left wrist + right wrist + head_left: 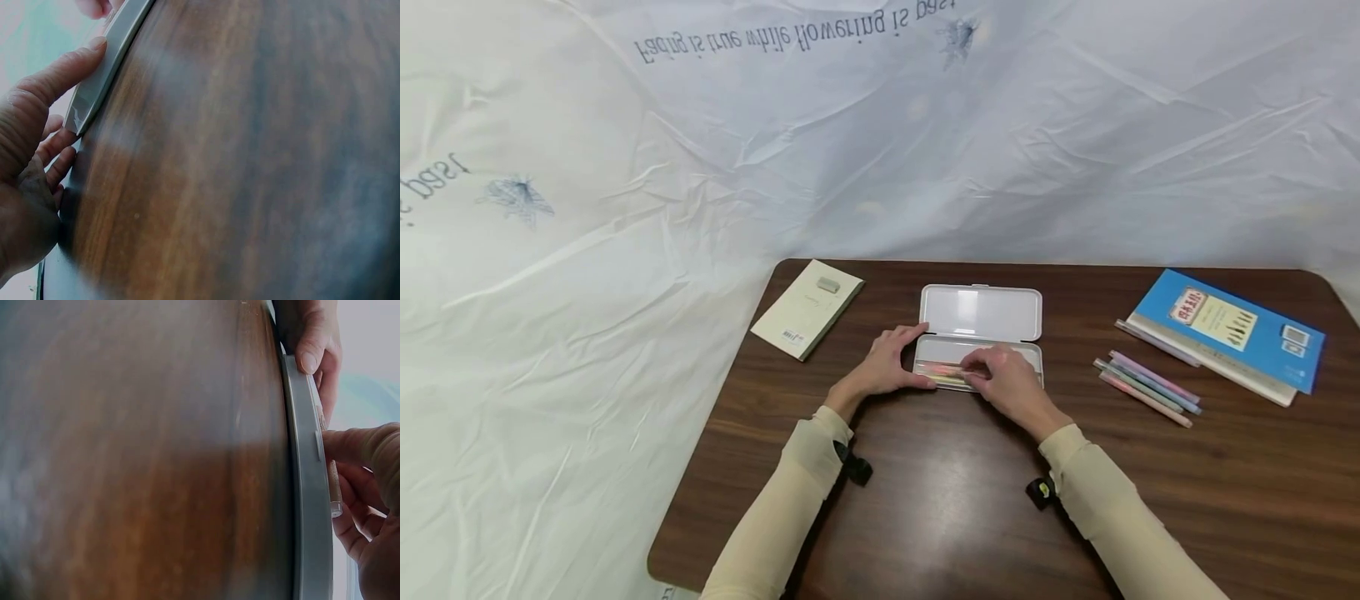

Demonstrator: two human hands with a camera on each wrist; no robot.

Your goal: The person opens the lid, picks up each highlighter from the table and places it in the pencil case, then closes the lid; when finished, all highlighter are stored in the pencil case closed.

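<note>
A white pencil case (940, 346) lies on the table with its lid (1000, 312) tipped back. Several pens (934, 372) lie inside, along the near side. My left hand (883, 364) grips the case's left end, thumb on the near edge and fingers toward the back corner. My right hand (1009, 385) reaches over the near right part of the case and pinches a pen (335, 487), whose clear end shows beyond the fingers in the right wrist view. The fingers hide part of that pen and of the case's inside.
Several more pens (1150, 390) lie on the table (955, 500) to the right. Behind them are a blue book (1262, 333) on a pale one and another pen (1159, 343). At the left back lies a cream notebook (797, 321) with an eraser (828, 285) on top.
</note>
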